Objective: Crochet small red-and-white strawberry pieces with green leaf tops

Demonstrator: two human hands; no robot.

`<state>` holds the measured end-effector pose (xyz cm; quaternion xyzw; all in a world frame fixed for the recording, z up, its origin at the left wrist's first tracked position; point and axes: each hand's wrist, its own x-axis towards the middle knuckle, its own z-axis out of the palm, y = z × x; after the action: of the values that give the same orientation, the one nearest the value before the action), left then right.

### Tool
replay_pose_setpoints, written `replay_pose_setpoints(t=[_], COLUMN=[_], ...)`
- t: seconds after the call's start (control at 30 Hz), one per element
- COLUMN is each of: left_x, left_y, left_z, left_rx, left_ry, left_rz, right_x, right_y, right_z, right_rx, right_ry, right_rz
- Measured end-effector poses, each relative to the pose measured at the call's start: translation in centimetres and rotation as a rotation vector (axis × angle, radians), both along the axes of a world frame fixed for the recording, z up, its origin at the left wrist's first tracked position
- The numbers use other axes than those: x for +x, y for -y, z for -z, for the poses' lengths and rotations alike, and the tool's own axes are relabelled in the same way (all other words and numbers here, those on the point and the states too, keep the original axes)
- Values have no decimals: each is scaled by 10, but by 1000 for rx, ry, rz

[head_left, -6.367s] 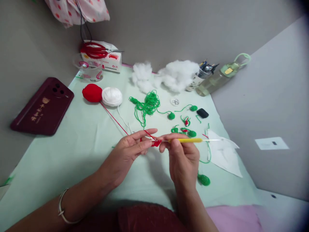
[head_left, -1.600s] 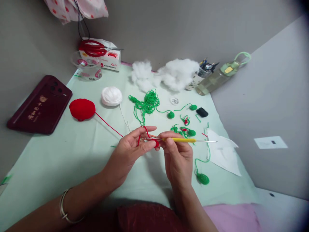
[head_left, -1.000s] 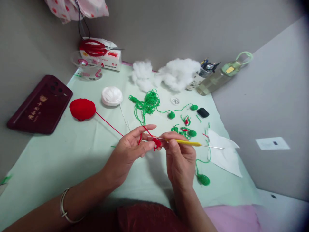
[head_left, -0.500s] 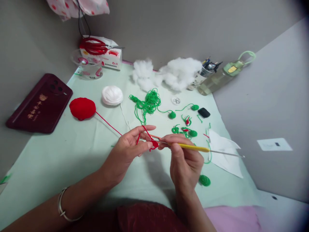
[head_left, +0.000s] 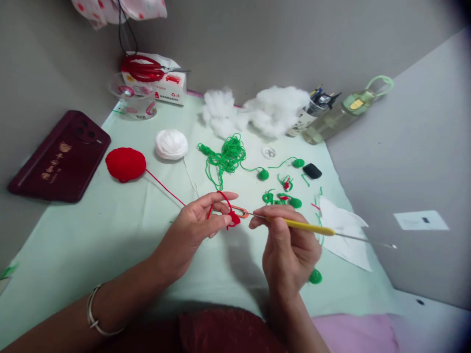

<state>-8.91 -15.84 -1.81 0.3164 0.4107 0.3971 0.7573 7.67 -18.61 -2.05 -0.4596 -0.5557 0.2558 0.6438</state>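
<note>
Seemingly mid-crochet, left hand (head_left: 196,220) pinches small red yarnwork (head_left: 234,219); right hand (head_left: 290,250) grips yellow-handled metal hook (head_left: 312,228), likely needing careful aim.

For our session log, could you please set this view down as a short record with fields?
Left hand: pinching a small red yarn piece
Right hand: holding a yellow-handled hook
Red strand: runs from the red yarn ball to the left hand
White yarn ball: beyond the red yarn ball, to its right
Middle: tangled green yarn
Back: fluffy white stuffing
Back right: greenish bottle
</note>
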Motion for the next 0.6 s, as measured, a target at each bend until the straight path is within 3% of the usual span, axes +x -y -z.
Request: replay_pose_setpoints(t=[0.13,0.6], left_x=[0,0], left_y=[0,1], left_z=[-1,-2], left_rx=[-2,11], left_ry=[8,-1], left_rz=[13,29], right_x=[1,0], right_y=[0,0], right_z=[1,2], right_rx=[-86,-120], right_ry=[-111,-104], right_rz=[-82,-92])
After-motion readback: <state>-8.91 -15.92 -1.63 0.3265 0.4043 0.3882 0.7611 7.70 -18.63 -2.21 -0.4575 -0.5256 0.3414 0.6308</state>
